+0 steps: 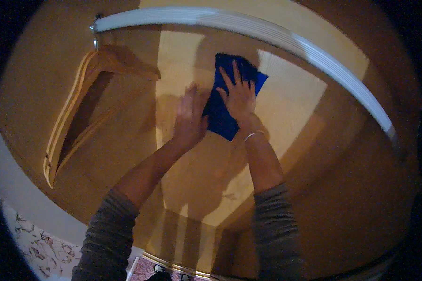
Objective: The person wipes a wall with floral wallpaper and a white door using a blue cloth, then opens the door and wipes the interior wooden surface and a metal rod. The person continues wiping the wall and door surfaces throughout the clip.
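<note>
A dark blue cloth (222, 110) lies spread against the pale wooden back panel (286, 93) of a wardrobe. My right hand (241, 98) presses flat on the upper part of the cloth, its fingers spread; a thin bracelet circles the wrist. Just left of the cloth, my left hand (190, 117) is raised to the panel with fingers stretched out, somewhat smeared by motion. Its thumb side is close to the cloth's left edge; whether it touches the cloth I cannot tell. The cloth's middle is partly covered by my right hand.
A white ribbed hanging rail (248, 28) curves above my hands. Wooden hangers (75, 103) hang from its left end. Brown wardrobe sides stand left and right. Patterned fabric (42, 248) shows at lower left, and a reddish floor (145, 269) with my feet at the bottom.
</note>
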